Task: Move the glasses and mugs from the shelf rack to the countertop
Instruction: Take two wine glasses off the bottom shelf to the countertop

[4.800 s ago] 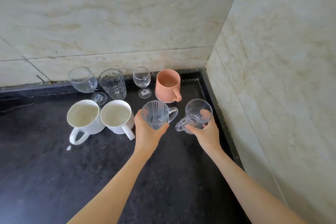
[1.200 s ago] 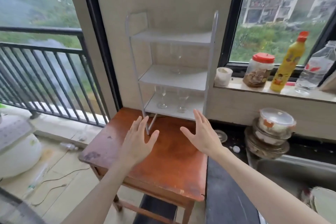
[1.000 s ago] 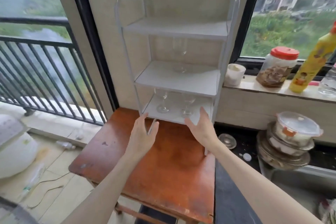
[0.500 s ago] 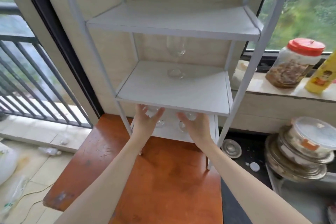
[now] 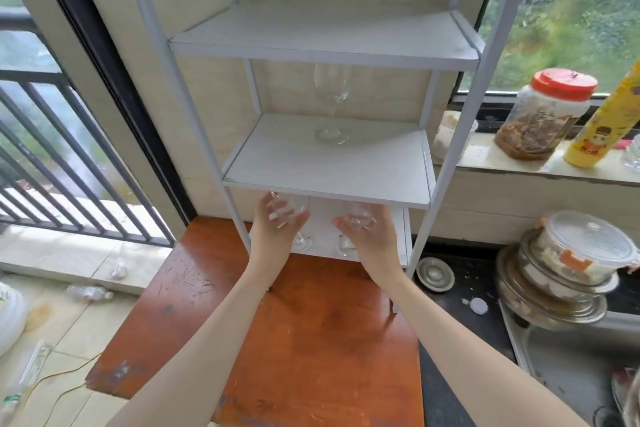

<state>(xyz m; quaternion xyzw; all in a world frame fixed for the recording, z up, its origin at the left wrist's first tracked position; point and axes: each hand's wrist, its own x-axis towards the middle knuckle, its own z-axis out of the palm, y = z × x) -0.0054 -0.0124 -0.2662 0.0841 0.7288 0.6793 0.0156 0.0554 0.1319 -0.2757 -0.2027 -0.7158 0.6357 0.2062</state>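
Observation:
A white three-tier shelf rack (image 5: 325, 180) stands on a red-brown wooden table (image 5: 311, 340). On its bottom tier, my left hand (image 5: 275, 230) is wrapped around the bowl of a clear wine glass (image 5: 294, 206). Beside it, my right hand (image 5: 369, 234) grips the bowl of a second clear wine glass (image 5: 358, 215). Both glass feet show just below my fingers. A third clear wine glass (image 5: 332, 104) stands alone at the back of the middle tier. The top tier is bare.
The dark countertop (image 5: 457, 291) lies right of the table, with stacked steel bowls and lidded containers (image 5: 568, 274) and a small steel lid (image 5: 434, 274). A red-lidded jar (image 5: 543, 114) and yellow bottle (image 5: 602, 121) sit on the window sill. A balcony railing (image 5: 52, 156) is at left.
I turned from the counter's glasses and mugs to the rack, and both empty hands reached under the middle shelf. Now each hand is closed on a wine glass on the bottom tier.

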